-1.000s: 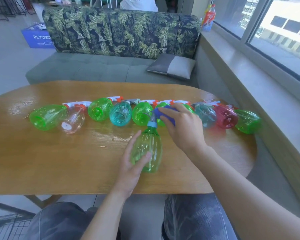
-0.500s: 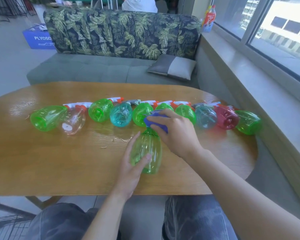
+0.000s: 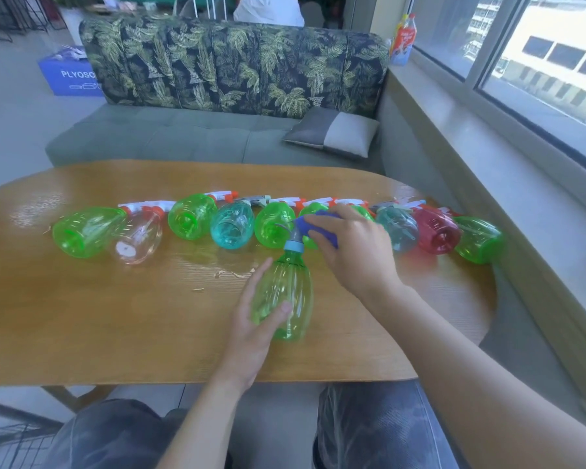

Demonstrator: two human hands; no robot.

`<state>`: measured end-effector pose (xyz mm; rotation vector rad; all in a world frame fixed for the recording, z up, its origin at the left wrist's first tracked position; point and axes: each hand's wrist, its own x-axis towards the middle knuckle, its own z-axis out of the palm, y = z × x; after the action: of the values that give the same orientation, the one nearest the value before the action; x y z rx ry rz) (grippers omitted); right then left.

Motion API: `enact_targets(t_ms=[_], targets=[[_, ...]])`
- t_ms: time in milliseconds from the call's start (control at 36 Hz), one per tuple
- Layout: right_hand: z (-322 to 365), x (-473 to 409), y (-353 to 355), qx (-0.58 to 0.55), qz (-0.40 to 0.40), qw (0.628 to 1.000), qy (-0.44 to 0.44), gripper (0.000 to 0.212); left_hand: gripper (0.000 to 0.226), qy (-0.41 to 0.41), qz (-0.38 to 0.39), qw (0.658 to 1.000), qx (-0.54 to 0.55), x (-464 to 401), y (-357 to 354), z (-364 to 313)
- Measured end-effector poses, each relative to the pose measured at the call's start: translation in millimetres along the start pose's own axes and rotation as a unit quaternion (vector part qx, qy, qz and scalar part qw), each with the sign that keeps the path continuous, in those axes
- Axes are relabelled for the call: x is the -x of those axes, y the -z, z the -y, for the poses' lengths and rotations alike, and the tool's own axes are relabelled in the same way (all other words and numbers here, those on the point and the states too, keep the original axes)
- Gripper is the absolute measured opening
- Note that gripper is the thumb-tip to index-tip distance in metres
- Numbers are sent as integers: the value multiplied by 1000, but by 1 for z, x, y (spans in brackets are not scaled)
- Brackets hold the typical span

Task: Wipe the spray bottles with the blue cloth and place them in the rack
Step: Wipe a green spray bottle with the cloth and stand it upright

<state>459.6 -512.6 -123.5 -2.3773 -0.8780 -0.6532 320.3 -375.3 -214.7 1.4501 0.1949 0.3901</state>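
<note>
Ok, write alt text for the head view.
A person's left hand holds a green spray bottle lying on a wooden table while the right hand wipes its nozzle end with a blue cloth. Behind them lies a row of bottles in several colours.

- I see a row of bottles (image 3: pixel 232 225) lying across the tabletop (image 3: pixel 99 316).
- One bottle (image 3: pixel 285 296) lies nearer me, in front of that row.
- Behind the tabletop stands a sofa (image 3: pixel 190 137); a cushion (image 3: pixel 332 132) rests on its right end.
</note>
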Motion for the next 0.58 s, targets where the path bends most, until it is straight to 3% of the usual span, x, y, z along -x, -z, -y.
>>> enact_targets(t_ms=[167, 417, 583], targets=[[-10, 3, 4, 18, -12, 1000, -14, 21, 75, -10, -12, 1000, 13, 0, 3, 2], [-24, 40, 17, 17, 46, 999, -11, 21, 71, -10, -23, 999, 36, -2, 1, 2], [-14, 12, 16, -19, -35, 999, -24, 21, 78, -4, -12, 1000, 26, -2, 2, 1]])
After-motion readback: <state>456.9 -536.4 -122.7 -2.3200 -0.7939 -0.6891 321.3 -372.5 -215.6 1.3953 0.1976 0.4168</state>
